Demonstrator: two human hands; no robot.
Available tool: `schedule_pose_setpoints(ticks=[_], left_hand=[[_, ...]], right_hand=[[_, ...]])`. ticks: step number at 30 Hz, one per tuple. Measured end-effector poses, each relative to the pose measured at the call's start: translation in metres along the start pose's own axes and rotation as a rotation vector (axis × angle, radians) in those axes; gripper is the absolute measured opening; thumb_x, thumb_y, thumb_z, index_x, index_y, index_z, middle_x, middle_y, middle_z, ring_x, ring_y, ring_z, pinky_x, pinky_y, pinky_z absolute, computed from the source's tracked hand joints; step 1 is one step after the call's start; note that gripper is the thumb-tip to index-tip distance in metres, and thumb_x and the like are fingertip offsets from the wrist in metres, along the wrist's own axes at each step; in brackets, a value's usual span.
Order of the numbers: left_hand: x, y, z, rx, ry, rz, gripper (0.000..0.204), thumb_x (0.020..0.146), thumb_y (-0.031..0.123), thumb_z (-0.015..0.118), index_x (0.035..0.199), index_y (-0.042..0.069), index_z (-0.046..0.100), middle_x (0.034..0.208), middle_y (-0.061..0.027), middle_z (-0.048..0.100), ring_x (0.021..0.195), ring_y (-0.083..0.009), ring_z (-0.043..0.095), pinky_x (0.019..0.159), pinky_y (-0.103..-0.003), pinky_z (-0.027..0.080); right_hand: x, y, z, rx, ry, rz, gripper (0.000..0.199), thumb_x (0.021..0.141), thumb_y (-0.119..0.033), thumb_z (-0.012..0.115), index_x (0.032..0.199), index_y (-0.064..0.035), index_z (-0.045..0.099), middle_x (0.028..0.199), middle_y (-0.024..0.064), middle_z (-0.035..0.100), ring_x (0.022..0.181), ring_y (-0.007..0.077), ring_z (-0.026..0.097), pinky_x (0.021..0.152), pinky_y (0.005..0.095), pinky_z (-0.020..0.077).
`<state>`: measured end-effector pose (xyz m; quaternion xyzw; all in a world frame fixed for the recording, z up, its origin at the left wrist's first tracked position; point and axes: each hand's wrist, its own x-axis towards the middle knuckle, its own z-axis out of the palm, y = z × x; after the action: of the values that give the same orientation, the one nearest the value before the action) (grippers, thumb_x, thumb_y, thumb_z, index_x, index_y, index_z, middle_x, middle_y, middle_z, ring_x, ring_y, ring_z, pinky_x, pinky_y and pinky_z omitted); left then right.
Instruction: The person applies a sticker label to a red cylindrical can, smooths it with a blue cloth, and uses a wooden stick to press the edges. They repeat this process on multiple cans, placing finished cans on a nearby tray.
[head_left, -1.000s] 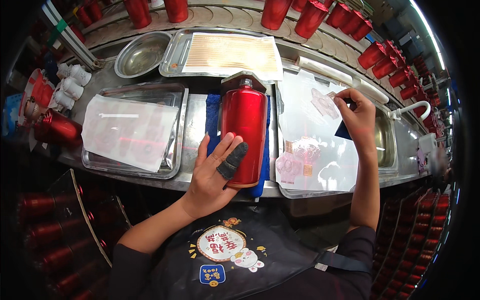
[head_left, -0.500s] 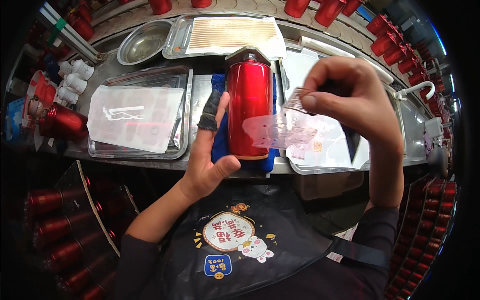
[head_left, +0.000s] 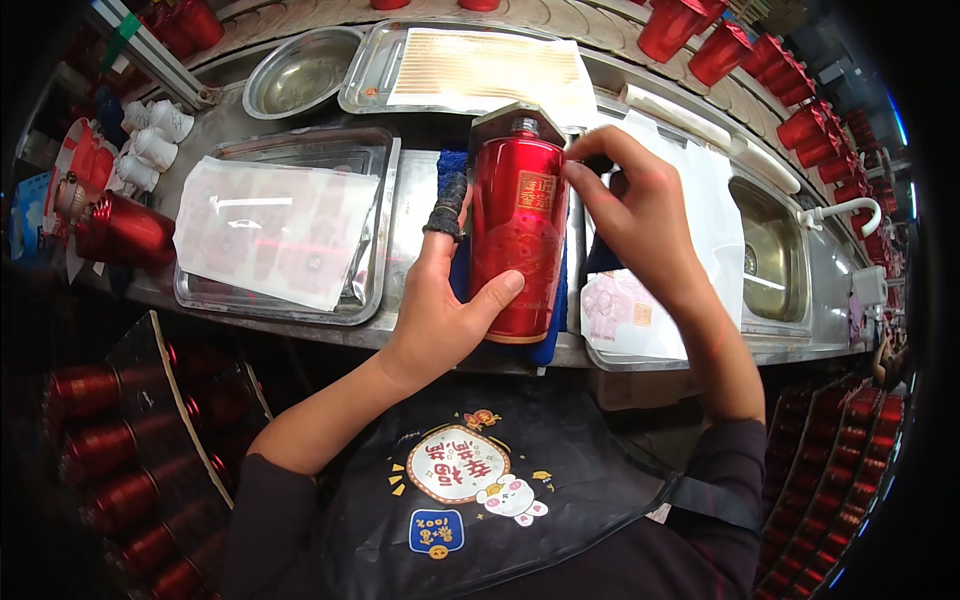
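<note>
A glossy red bottle [head_left: 492,318] lies on a blue cloth [head_left: 453,160], its neck end against a dark angled block [head_left: 490,126]. A thin transparent decal with gold and dark print [head_left: 540,192] rests on its upper face. My left hand [head_left: 440,310] holds the bottle from the left, thumb across its lower part; black tape wraps one finger. At the bottle's upper right edge, my right hand [head_left: 640,215] has thumb and forefinger close together; what sits between them is too small to make out. A white decal sheet [head_left: 622,318] lies beside the bottle, partly under my right forearm.
On the left, a metal tray [head_left: 378,270] carries pale sheets, with another red bottle [head_left: 125,238] and white cups [head_left: 155,150] beyond. A metal bowl [head_left: 300,72] and a tray with a striped sheet [head_left: 490,70] stand behind. A sink [head_left: 770,245] is at right. Racks of red bottles flank me.
My right hand has brought the decal left onto the bottle, where it now lies against the surface. My left thumb has come down on the bottle. The view has shifted slightly.
</note>
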<state>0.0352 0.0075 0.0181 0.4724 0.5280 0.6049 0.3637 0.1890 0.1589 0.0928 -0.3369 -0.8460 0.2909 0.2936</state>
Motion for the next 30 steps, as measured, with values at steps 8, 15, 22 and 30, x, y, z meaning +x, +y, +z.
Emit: schedule_pose_setpoints(ticks=[8,15,22,30], left_hand=[[0.002,-0.008,-0.004,-0.104,-0.034,-0.03,0.074,0.097,0.017,0.069,0.155,-0.006,0.029,0.152,-0.0208,0.045,0.143,-0.0269,0.043,0.119,-0.039,0.031],[0.0,-0.004,-0.008,-0.107,-0.073,-0.022,0.073,0.098,0.016,0.068,0.156,-0.006,0.029,0.154,-0.0203,0.043,0.144,-0.0259,0.04,0.12,-0.039,0.029],[0.003,-0.004,-0.01,-0.095,-0.14,-0.071,0.079,0.099,0.012,0.063,0.16,-0.005,0.017,0.166,-0.0217,0.025,0.153,-0.0279,0.027,0.125,-0.041,0.02],[0.002,-0.005,-0.01,-0.067,-0.136,-0.07,0.077,0.1,0.013,0.062,0.16,-0.005,0.018,0.165,-0.0213,0.027,0.153,-0.0276,0.028,0.125,-0.041,0.021]], right_hand=[[-0.069,-0.011,0.012,-0.111,-0.266,0.165,0.074,0.088,-0.042,0.078,0.155,-0.0347,0.046,0.107,0.0197,0.054,0.085,0.0336,0.063,0.077,0.0416,0.0536],[-0.073,-0.011,0.01,-0.04,-0.252,0.143,0.073,0.089,-0.042,0.076,0.155,-0.0341,0.046,0.11,0.019,0.055,0.095,0.0354,0.065,0.084,0.0429,0.0537],[-0.073,-0.008,0.013,-0.024,-0.244,0.144,0.073,0.09,-0.04,0.076,0.155,-0.0325,0.046,0.115,0.019,0.056,0.1,0.0365,0.065,0.087,0.0429,0.0535],[-0.073,-0.005,0.014,0.001,-0.227,0.104,0.073,0.09,-0.034,0.077,0.156,-0.0277,0.046,0.104,0.0123,0.054,0.087,0.0264,0.055,0.079,0.0365,0.0475]])
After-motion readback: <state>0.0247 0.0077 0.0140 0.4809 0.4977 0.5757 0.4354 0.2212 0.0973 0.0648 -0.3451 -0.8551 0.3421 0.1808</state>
